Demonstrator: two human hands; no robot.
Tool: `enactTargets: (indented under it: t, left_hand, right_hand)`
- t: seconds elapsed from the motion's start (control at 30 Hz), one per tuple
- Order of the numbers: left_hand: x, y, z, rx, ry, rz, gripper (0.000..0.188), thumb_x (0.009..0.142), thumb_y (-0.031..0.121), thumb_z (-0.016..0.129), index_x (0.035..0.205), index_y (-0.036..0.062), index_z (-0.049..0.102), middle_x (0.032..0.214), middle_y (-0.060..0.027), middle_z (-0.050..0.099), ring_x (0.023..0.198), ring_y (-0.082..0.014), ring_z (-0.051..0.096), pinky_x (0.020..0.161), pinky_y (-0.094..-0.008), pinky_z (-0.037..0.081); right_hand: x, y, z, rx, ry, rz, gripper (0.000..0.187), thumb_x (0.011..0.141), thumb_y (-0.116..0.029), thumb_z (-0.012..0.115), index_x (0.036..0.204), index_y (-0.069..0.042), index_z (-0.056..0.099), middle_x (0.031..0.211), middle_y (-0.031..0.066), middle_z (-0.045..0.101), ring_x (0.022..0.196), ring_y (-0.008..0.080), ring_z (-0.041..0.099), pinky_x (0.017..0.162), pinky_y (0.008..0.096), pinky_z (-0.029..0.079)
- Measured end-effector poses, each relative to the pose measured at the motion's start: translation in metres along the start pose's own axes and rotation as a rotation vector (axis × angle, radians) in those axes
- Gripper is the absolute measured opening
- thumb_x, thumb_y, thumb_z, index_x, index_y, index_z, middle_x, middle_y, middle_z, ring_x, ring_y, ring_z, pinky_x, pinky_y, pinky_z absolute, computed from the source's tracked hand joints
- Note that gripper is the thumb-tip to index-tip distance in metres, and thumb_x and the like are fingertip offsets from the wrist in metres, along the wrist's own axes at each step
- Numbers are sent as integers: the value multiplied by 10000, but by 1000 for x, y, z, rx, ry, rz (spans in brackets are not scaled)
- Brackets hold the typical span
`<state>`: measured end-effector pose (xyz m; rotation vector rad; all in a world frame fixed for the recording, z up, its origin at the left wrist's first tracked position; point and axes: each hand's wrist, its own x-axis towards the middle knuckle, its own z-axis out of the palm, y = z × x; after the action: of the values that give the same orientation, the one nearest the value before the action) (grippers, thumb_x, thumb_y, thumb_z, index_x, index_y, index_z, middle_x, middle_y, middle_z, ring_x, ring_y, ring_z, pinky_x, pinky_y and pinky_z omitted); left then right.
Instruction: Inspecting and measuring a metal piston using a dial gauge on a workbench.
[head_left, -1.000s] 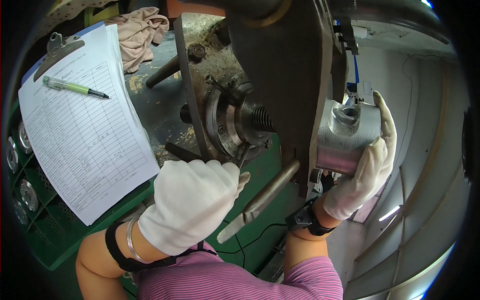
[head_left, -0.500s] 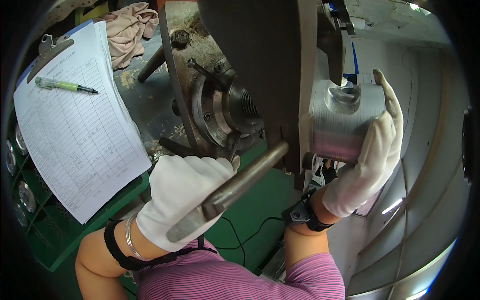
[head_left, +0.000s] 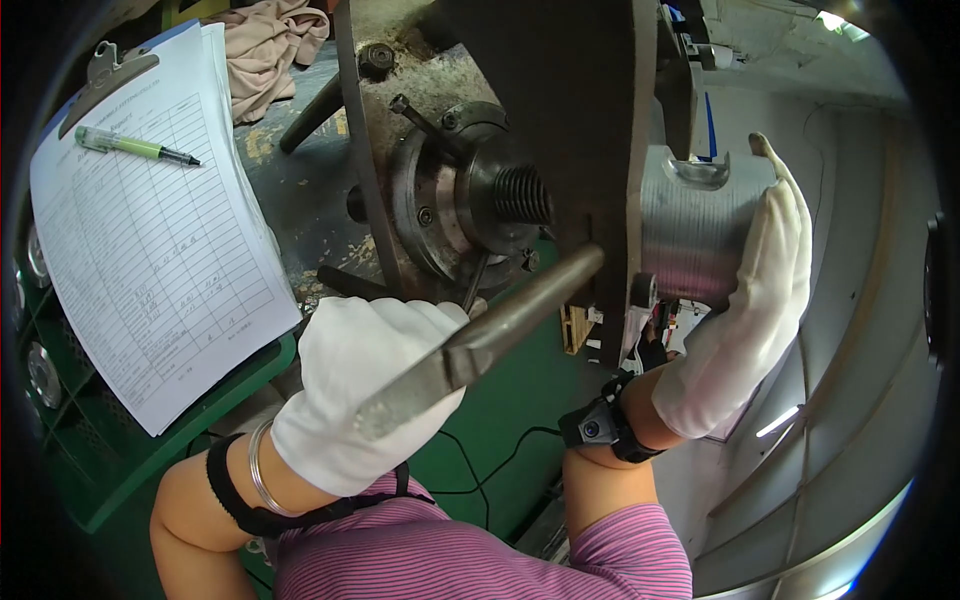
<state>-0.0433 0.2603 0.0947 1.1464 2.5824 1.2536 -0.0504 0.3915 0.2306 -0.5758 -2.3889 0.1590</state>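
The left hand's (head_left: pixel 340 360) curled fingers are out of sight, hiding the lower end of the thin rod (head_left: pixel 474 284); a thick bar (head_left: pixel 510 322) covers part of it. The dark plate (head_left: pixel 575 110), cut off above, hides the screw's (head_left: pixel 520 193) right end. The papers' (head_left: pixel 150 250) writing is mostly too small to read.

The gloved left hand (head_left: pixel 358 365) is holding a fist near eight o'clock, the left forearm (head_left: pixel 192 505) slanting behind it. Near three, the gloved right hand (head_left: pixel 758 292) is standing palm-first toward nine, fingers (head_left: pixel 788 210) pointing toward eleven, the right forearm (head_left: pixel 610 492) lying at five.
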Motion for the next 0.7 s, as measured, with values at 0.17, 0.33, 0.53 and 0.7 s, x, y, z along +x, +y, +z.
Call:
enactTargets:
  t: [0.17, 0.33, 0.53, 0.7]
  left_hand:
    - [1, -5, 6, -9, 90, 86, 344, 786, 353, 643, 575, 123, 497, 478, -46, 439, 386, -221, 493, 374, -338, 398]
    - [2, -2, -1, 27, 49, 69, 358, 844, 324, 641, 571, 145, 496, 487, -27, 458, 424, -180, 514, 391, -313, 381]
    - [3, -1, -3, 81, 17, 71, 368, 847, 332, 641, 563, 151, 491, 472, -29, 444, 403, -183, 504, 387, -316, 379]
    - [4, -1, -4, 103, 49, 76, 372, 841, 331, 647, 554, 153, 491, 468, -31, 444, 405, -187, 506, 391, -323, 381]
  right_hand:
    - [0, -3, -3, -101, -46, -44, 335, 1007, -102, 406, 1197, 123, 566, 1219, 185, 607, 1103, 210, 582, 987, 297, 434]
    - [3, -11, -1, -88, -40, 78, 332, 1004, -85, 388, 1221, 84, 573, 1225, 170, 612, 1117, 214, 586, 991, 307, 439]
    - [4, -13, -2, -125, -51, 70, 335, 989, -67, 392, 1241, 81, 556, 1242, 188, 601, 1145, 267, 582, 1002, 327, 441]
    - [5, -14, -3, -194, -60, 46, 337, 986, -50, 382, 1247, 83, 547, 1254, 197, 591, 1151, 278, 579, 1007, 334, 439]
